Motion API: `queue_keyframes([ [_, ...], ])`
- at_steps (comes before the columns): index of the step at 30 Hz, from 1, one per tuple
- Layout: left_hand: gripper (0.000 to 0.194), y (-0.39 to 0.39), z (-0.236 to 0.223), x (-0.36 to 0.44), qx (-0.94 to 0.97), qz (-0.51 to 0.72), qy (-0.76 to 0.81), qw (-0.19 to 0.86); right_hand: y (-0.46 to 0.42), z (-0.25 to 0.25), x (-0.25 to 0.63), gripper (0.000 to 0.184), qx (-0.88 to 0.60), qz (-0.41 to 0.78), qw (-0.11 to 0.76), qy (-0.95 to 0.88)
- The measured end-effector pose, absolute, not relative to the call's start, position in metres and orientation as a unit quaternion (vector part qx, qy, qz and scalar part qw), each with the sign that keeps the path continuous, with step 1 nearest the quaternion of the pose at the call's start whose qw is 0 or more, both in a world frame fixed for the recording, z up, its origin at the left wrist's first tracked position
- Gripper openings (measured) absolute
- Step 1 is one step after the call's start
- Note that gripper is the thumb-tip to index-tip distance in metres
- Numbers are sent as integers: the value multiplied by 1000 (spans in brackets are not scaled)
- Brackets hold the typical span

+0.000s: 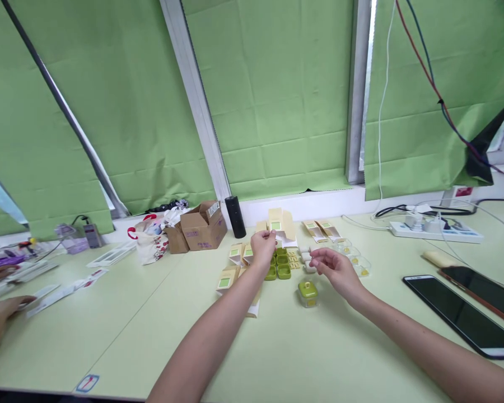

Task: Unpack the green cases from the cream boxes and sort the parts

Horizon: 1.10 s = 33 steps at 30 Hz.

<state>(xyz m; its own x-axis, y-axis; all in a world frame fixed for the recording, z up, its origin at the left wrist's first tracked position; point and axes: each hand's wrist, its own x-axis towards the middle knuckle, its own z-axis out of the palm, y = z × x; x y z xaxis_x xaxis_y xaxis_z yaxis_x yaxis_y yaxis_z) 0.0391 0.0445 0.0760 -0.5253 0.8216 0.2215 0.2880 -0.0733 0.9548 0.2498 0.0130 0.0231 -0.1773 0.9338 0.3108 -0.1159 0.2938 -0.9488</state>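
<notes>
My left hand (262, 245) is closed in a pinch on a small cream box with a green label (275, 224), held just above the table. My right hand (334, 270) hovers to the right with its fingers curled and apart, nothing in them, close to small white pieces (308, 263). Between the hands sit several green trays (280, 266). A green-lidded clear case (308, 293) stands in front of my right hand. More cream boxes (235, 254) lie to the left of the trays, and two lie open (321, 228) behind.
A black cylinder (236, 216) and cardboard boxes (204, 226) stand at the back. A power strip (434, 230) with cables lies back right. Two dark phones (460, 313) lie at right. Another person's hand (0, 316) rests at the far left among papers.
</notes>
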Motion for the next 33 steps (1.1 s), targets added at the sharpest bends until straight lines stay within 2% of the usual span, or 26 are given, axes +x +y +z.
queue_keyframes([
  [8, 25, 119, 69, 56, 410, 495, 721, 258, 3, 24, 253, 49, -330, 492, 528, -609],
  [13, 38, 147, 56, 69, 427, 437, 751, 252, 4, 20, 253, 47, -332, 493, 526, -609],
  [21, 38, 165, 35, 80, 476, 375, 769, 205, 5, 18, 255, 36, -332, 467, 518, -635],
  [33, 38, 175, 25, 73, 601, 290, 730, 144, 6, 16, 255, 31, -333, 464, 510, -644],
])
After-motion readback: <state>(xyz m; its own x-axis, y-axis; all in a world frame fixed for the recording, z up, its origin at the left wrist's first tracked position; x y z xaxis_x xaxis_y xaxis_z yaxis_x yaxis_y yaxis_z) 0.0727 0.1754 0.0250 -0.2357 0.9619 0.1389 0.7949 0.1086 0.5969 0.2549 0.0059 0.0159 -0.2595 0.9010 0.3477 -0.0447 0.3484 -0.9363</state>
